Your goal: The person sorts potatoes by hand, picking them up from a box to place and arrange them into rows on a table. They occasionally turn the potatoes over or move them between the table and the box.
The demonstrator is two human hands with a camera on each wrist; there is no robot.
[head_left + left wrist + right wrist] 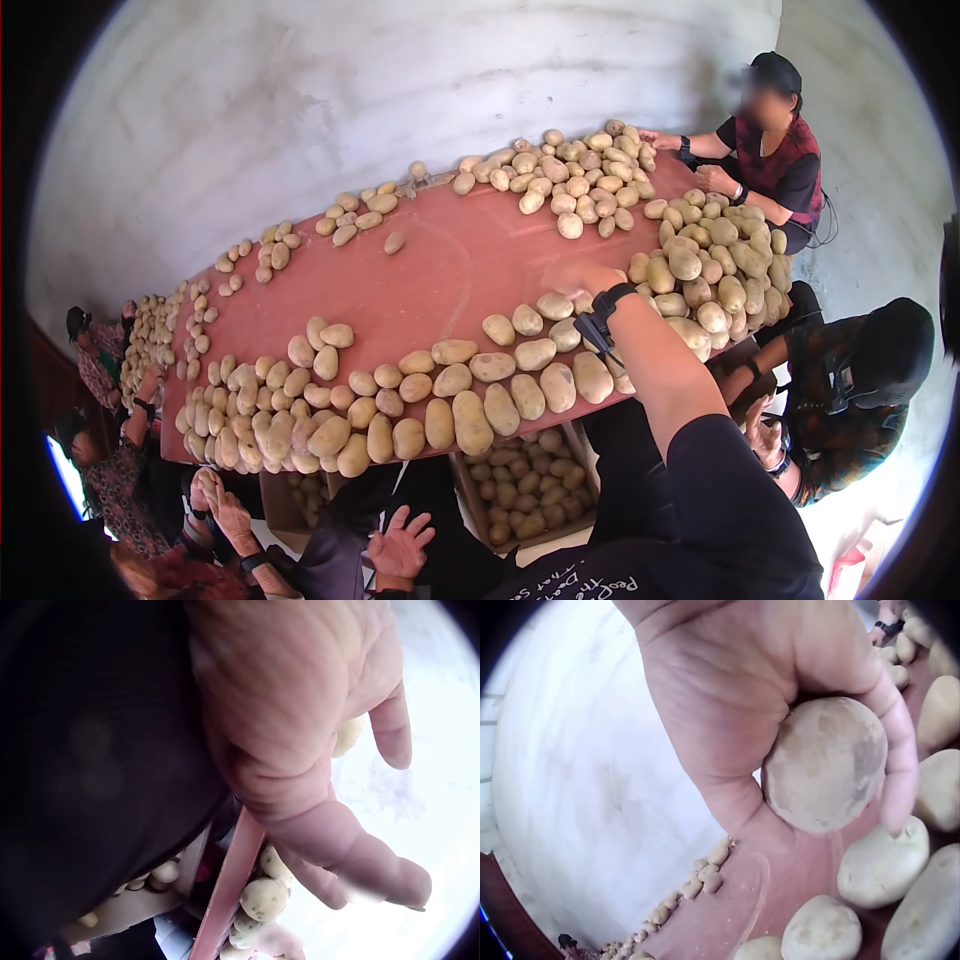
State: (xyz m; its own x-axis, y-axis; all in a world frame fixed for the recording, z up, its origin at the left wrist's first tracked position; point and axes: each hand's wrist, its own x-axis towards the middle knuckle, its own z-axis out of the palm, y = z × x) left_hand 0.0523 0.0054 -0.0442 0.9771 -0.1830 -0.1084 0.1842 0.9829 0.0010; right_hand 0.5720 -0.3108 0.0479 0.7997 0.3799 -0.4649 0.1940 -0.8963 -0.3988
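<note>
My right hand (580, 277) reaches out over the red tabletop (440, 250). In the right wrist view its fingers and thumb curl round a single potato (826, 765), pale brown with darker patches. Just below that hand lie more potatoes (883, 862), arranged in rows along the near edge. My left hand (400, 545) is low in front of my body, palm up, fingers spread and holding nothing. The left wrist view shows this hand (292, 712) with relaxed fingers beside the table edge (234, 877), potatoes (264, 898) lying beyond it.
A large potato heap (715, 265) covers the table's right end, another pile (580, 175) the back. Beneath the near edge stands a box (590, 455) of potatoes. A person (775, 150) sits at the far right corner; another (860, 390) is close on my right, and several are at left.
</note>
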